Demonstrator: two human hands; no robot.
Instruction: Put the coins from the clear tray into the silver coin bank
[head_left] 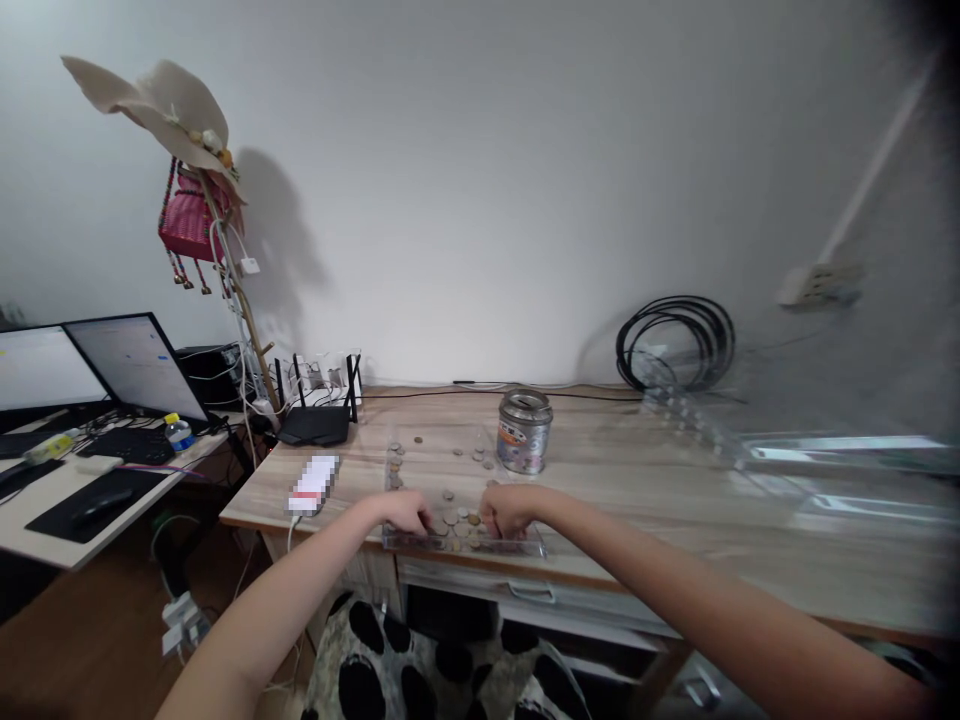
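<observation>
Coins (463, 513) lie scattered inside a shallow clear plastic tray (541, 548) near the desk's front edge. Some are gathered at the tray's front, others along its left side. My left hand (409, 512) reaches down into the front left of the tray, its fingers closed and bent among the coins. At the front right, my right hand (507, 511) is curled with its fingertips down beside the coins. Whatever either hand may pinch is hidden or too small to make out. A round metal coin bank tin (524, 432) with a slotted lid stands upright behind my right hand.
A phone (313, 486) on a cable lies left of the tray, with a black router (315, 424) behind it. Coiled black cable (675, 345) leans on the wall at the right, near clear plastic pieces (701, 425). Monitors (139, 365) stand on the left desk.
</observation>
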